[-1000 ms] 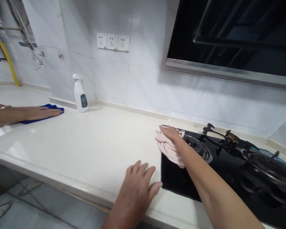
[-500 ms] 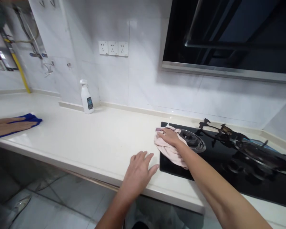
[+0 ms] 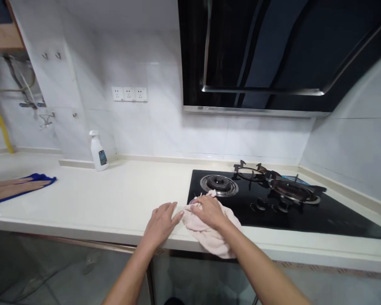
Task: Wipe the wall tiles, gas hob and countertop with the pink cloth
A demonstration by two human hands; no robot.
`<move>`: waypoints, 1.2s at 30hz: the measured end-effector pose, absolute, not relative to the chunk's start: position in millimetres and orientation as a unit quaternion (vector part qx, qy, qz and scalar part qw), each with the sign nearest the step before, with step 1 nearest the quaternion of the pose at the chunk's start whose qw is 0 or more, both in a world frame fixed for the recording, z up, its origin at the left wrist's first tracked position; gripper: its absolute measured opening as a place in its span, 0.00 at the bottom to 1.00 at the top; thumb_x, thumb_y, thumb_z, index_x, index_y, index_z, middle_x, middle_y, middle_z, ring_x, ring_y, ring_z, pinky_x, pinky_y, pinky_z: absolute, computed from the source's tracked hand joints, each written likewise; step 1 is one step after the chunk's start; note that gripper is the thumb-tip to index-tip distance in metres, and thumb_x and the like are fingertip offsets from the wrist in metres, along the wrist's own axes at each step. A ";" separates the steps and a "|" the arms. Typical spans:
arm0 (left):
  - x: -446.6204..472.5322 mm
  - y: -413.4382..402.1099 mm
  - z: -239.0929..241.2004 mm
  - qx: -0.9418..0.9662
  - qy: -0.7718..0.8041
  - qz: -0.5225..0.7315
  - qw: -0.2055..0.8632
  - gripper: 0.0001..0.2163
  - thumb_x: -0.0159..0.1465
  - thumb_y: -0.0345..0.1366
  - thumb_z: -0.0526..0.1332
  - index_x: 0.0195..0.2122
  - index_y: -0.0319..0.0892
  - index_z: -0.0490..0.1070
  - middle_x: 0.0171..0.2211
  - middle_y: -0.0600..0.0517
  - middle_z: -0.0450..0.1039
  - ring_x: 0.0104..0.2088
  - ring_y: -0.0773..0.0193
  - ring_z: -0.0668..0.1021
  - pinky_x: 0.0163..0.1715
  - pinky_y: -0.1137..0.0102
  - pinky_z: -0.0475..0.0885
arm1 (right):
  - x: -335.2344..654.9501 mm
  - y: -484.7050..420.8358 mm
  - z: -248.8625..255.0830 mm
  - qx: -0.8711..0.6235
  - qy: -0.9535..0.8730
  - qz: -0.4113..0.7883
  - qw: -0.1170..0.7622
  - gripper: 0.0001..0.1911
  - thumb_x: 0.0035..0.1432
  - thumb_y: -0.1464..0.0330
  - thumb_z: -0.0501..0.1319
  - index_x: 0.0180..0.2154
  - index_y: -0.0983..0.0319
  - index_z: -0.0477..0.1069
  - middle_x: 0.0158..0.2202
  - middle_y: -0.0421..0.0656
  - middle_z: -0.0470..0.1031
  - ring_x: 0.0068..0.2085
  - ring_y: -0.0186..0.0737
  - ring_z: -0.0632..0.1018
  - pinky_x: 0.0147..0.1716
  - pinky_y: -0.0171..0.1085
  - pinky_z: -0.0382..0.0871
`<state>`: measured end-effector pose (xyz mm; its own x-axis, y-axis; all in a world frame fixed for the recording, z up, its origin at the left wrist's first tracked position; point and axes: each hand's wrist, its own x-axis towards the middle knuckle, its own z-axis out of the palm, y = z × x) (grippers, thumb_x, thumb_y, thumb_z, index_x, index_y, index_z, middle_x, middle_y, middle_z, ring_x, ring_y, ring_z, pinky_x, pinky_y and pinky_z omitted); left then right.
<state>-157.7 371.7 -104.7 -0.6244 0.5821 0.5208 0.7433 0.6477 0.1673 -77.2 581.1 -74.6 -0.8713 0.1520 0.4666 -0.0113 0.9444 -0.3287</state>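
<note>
Counter [image 3: 123, 199] bright | range hood [image 3: 273, 55] reflective | cabinet fronts [image 3: 82, 267] dim | edges wide-angle stretched

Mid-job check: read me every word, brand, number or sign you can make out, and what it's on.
No word, brand or number is legible here.
Spray bottle: its label is too small and blurred to read.
Reddish marks under the front edge of the countertop: too blurred to tell whether they are text.

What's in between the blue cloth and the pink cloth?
In the head view, white counter and the person's left hand lie between the blue cloth and the pink cloth. The left hand is close beside the pink one.
</note>
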 end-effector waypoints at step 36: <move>-164.5 482.7 -63.4 -0.396 -0.902 -0.148 0.091 0.24 0.67 0.64 0.57 0.62 0.70 0.69 0.73 0.56 0.57 0.71 0.38 0.57 0.67 0.36 0.54 | 10.4 732.7 -169.8 -0.147 -0.943 -0.046 0.294 0.36 0.67 0.53 0.40 0.66 0.57 0.70 0.71 0.46 0.61 0.72 0.55 0.60 0.67 0.65 0.53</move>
<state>-164.5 482.7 -63.4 -0.6695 0.6874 0.2815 0.7414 0.6419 0.1957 10.4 732.7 -169.8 -0.7840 0.2497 0.5684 0.3035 0.9528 0.0000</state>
